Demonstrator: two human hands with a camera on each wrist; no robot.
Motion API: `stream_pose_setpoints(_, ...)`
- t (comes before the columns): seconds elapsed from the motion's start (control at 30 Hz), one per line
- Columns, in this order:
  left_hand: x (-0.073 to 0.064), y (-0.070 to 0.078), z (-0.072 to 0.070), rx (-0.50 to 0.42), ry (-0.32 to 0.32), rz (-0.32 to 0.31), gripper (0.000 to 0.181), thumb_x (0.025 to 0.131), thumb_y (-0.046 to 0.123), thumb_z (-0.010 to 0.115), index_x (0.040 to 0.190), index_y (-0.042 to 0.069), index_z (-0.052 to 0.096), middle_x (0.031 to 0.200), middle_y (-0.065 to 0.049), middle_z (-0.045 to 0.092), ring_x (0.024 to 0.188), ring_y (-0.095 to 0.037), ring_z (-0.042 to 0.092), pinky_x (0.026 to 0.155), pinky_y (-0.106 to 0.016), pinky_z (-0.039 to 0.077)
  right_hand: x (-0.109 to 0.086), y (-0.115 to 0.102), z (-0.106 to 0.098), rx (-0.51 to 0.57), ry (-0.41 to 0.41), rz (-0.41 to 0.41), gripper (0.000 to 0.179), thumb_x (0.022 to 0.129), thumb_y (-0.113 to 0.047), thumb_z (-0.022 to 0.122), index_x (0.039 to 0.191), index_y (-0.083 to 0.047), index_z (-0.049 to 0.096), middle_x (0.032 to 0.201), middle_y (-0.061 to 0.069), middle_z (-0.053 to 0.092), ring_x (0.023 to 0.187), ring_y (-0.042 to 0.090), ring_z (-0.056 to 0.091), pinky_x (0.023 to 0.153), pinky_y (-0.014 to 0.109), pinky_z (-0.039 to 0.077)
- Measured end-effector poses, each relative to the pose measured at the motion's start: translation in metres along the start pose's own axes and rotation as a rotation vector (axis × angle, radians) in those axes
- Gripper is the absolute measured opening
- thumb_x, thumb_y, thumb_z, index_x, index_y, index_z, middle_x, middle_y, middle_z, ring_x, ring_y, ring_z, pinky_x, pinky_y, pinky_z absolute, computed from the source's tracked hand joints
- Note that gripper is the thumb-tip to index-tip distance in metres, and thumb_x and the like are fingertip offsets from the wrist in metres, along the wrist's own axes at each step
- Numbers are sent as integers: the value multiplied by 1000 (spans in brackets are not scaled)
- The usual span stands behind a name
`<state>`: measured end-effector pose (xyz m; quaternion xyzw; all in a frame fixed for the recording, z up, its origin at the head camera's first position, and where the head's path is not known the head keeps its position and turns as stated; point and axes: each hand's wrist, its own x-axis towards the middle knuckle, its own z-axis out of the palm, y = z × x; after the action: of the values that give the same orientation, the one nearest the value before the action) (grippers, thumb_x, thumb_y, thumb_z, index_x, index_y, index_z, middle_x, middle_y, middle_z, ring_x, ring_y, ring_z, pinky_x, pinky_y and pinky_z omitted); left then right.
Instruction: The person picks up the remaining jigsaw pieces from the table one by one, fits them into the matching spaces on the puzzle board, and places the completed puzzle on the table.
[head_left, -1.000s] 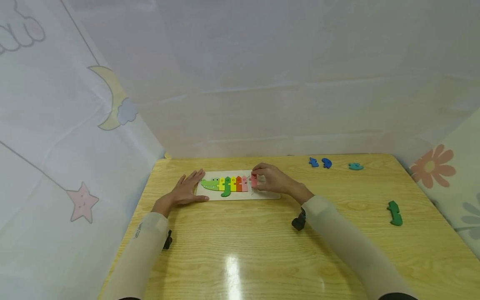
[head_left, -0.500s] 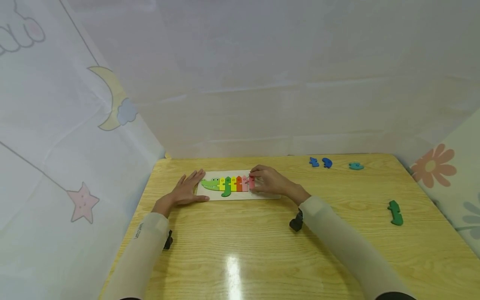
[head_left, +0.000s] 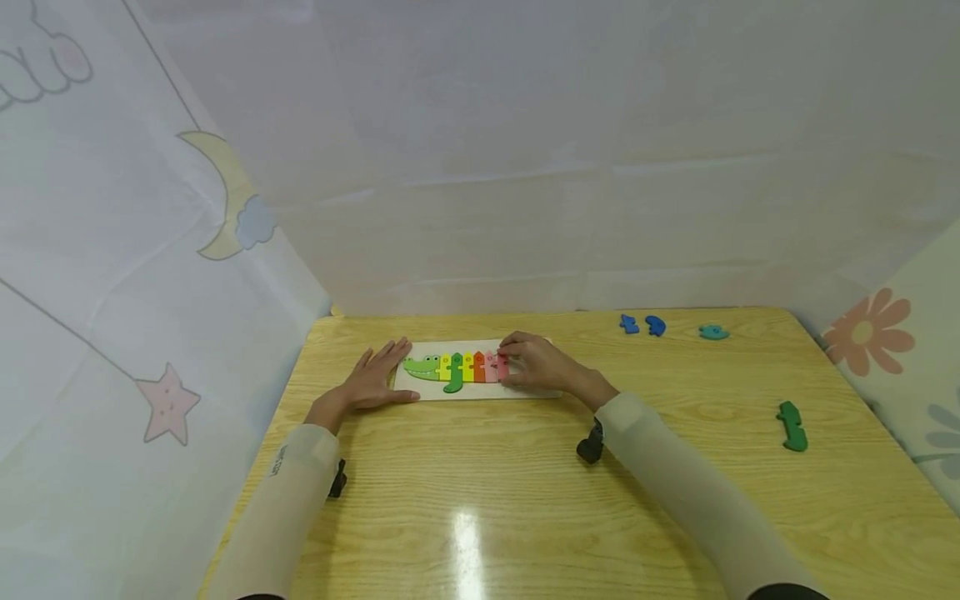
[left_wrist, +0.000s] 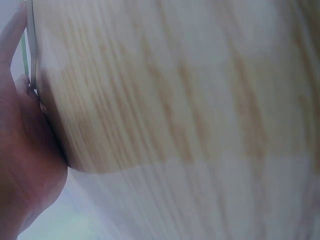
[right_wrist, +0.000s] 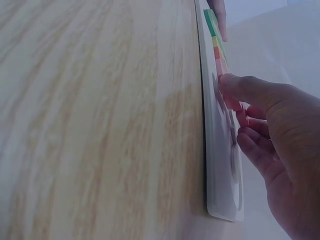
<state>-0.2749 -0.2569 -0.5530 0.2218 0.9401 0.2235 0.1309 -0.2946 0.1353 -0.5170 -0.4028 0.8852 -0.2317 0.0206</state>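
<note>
A white puzzle board (head_left: 480, 395) lies flat near the back of the table. From the left, its row starts with a green crocodile head (head_left: 422, 369), then yellow, green, orange and pale pink pieces. My left hand (head_left: 369, 383) rests at the board's left end, fingers straight and spread, thumb along the near edge. At the row's right end my right hand (head_left: 546, 365) pinches a darker pink puzzle piece (right_wrist: 231, 101) between thumb and fingers, right beside the pale pink one. Its right side is hidden by the fingers in the head view.
Two blue pieces (head_left: 655, 326) and a teal piece (head_left: 714, 332) lie along the table's back edge on the right. Farther right and nearer is a dark green piece (head_left: 792, 426). A white sheet wall (head_left: 480, 233) rises behind the table.
My right hand has moved slightly left with the darker pink puzzle piece, closing the gap to the pale pink one. My left hand has stayed in place.
</note>
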Motion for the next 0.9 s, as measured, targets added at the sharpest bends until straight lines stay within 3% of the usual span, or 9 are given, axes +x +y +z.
stream_pose_setpoints(0.5,0,2,-2,-7,6,4,115,90,71,70,173,17,12,179,-5,5,165,-30,0,129,-61,-8,1,1,1,11,-32,22,54,91,-28,87,133,3,72,138,17,66,130,33,61,111,48,51)
stream_pose_setpoints(0.7,-4,12,-8,-10,13,16,116,90,71,70,171,9,15,179,-11,9,165,-37,4,127,-65,-5,2,1,1,-9,-42,13,53,91,-28,87,132,3,72,140,19,66,132,36,60,113,51,49)
stream_pose_setpoints(0.9,-6,18,-12,7,-6,-7,112,92,63,73,172,11,14,179,-10,8,165,-34,3,128,-63,-5,1,3,1,5,-47,-2,51,91,-28,87,131,2,74,139,19,65,130,36,60,112,51,50)
